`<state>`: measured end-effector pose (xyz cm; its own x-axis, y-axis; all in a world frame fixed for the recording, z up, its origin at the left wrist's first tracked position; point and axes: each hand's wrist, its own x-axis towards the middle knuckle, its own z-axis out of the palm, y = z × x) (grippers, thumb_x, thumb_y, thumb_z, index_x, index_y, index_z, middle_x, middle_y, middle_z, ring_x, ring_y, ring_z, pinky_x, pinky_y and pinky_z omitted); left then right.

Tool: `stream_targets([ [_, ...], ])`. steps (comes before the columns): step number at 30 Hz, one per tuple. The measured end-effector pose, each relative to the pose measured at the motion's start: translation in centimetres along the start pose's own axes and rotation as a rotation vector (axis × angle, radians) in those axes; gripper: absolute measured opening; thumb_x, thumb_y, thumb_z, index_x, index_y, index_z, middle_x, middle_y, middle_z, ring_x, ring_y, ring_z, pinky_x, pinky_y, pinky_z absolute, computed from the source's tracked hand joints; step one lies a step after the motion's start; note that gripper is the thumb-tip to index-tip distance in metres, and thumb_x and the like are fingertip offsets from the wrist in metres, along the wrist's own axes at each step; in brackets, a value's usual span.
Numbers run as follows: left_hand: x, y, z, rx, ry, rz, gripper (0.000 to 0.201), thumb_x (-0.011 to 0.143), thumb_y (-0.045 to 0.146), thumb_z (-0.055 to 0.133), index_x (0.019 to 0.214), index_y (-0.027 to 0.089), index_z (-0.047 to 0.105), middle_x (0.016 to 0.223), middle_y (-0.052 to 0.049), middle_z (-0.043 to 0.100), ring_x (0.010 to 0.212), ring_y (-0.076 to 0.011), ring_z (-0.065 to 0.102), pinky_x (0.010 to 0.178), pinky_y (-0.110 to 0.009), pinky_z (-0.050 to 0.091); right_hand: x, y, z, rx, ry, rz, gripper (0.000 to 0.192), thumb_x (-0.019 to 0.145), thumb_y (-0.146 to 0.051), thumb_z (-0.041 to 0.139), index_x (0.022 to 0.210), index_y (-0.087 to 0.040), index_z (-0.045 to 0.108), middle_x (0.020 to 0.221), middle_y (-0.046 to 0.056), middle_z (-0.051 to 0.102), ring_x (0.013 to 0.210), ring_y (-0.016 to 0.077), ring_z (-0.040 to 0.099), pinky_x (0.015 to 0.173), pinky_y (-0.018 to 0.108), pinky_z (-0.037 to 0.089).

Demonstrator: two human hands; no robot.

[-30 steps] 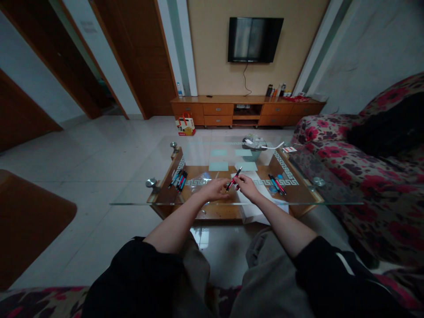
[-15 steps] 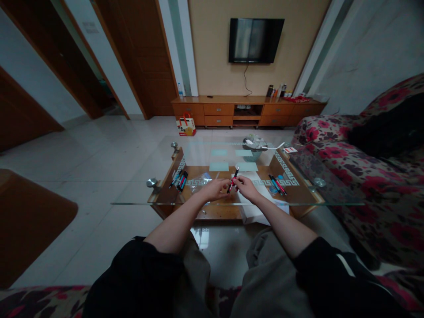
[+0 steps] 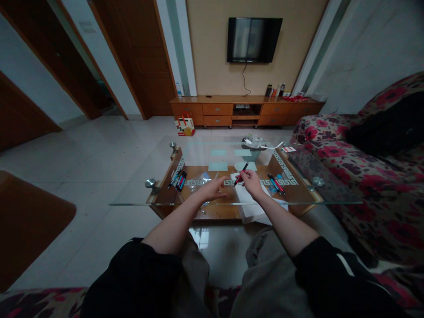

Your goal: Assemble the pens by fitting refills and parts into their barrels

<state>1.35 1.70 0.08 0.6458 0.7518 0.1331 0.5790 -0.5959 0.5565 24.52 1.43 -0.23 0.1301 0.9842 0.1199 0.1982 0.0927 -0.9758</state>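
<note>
Over the glass table (image 3: 139, 194), my right hand (image 3: 251, 183) pinches a red and black pen (image 3: 237, 179), held at a slant with its dark end pointing up and right. My left hand (image 3: 214, 189) is a short way to the left, fingers apart and curved, holding nothing and no longer touching the pen. Several pens (image 3: 178, 180) in black, blue and red lie in a bunch on the table's left side. Another small group of pens (image 3: 277, 183), red, blue and black, lies on the right, beyond my right hand.
Under the glass, a white box (image 3: 249, 208) and clear plastic wrapping (image 3: 198, 182) lie on the wooden shelf. A filled wastebasket (image 3: 252, 153) stands behind the table. A flowered sofa (image 3: 331, 141) is at the right, and a wooden TV cabinet (image 3: 217, 110) lines the far wall.
My left hand has let go of the pen and opened. My right hand has moved slightly right with the pen, which now tilts further to the right.
</note>
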Motion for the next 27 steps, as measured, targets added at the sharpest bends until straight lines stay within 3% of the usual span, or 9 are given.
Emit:
stream_targets([
  [3,-0.2,-0.9,0.0,0.007,0.026,-0.019,0.06,0.083,0.037,0.069,0.137,0.023,0.048,0.103,-0.005,0.066,0.073,-0.0148,0.061,0.071,-0.027,0.048,1.1,0.8,-3.6,-0.208,0.241,-0.092,0.037,0.09,-0.05,0.051,0.1,-0.016,0.062,0.085,0.01,0.072,0.076,0.0221,0.067,0.072,0.032,0.051],
  [5,-0.3,-1.4,-0.1,0.03,0.05,-0.01,0.052,0.085,0.036,0.066,0.133,0.021,0.052,0.103,-0.005,0.067,0.075,-0.0155,0.062,0.072,-0.027,0.048,1.5,1.6,-6.7,-0.439,0.335,-0.158,0.037,0.09,-0.045,0.051,0.104,-0.014,0.066,0.093,0.013,0.071,0.084,0.0246,0.066,0.082,0.036,0.05],
  [9,-0.4,-1.9,-0.4,0.072,0.06,-0.013,0.041,0.087,0.035,0.063,0.124,0.018,0.059,0.101,-0.006,0.068,0.08,-0.0166,0.063,0.077,-0.028,0.049,1.7,3.3,-12.3,-0.795,0.418,-0.157,0.037,0.092,-0.035,0.048,0.108,-0.009,0.07,0.106,0.02,0.067,0.103,0.0293,0.06,0.095,0.039,0.044],
  [12,-0.4,-1.8,-0.4,0.094,0.068,-0.02,0.036,0.087,0.035,0.062,0.119,0.018,0.061,0.1,-0.006,0.068,0.081,-0.0169,0.063,0.078,-0.028,0.049,1.3,4.4,-14.9,-0.922,0.454,-0.039,0.038,0.092,-0.032,0.048,0.116,-0.011,0.069,0.11,0.02,0.067,0.103,0.0294,0.061,0.091,0.037,0.045],
  [18,-0.4,-1.5,-0.3,0.111,0.063,-0.007,0.03,0.087,0.035,0.061,0.112,0.018,0.064,0.097,-0.006,0.069,0.08,-0.0168,0.062,0.075,-0.028,0.049,1.0,6.2,-16.5,-1.008,0.411,0.197,0.031,0.089,-0.032,0.056,0.106,-0.015,0.076,0.099,0.018,0.071,0.088,0.0276,0.067,0.078,0.035,0.049],
  [27,-0.4,-1.8,-0.2,0.123,0.062,0.005,0.025,0.087,0.033,0.06,0.106,0.018,0.066,0.092,-0.005,0.068,0.076,-0.0157,0.062,0.072,-0.026,0.047,1.2,6.8,-16.0,-1.007,0.352,0.21,0.029,0.087,-0.029,0.058,0.103,-0.015,0.077,0.095,0.018,0.072,0.085,0.0264,0.068,0.079,0.034,0.051],
])
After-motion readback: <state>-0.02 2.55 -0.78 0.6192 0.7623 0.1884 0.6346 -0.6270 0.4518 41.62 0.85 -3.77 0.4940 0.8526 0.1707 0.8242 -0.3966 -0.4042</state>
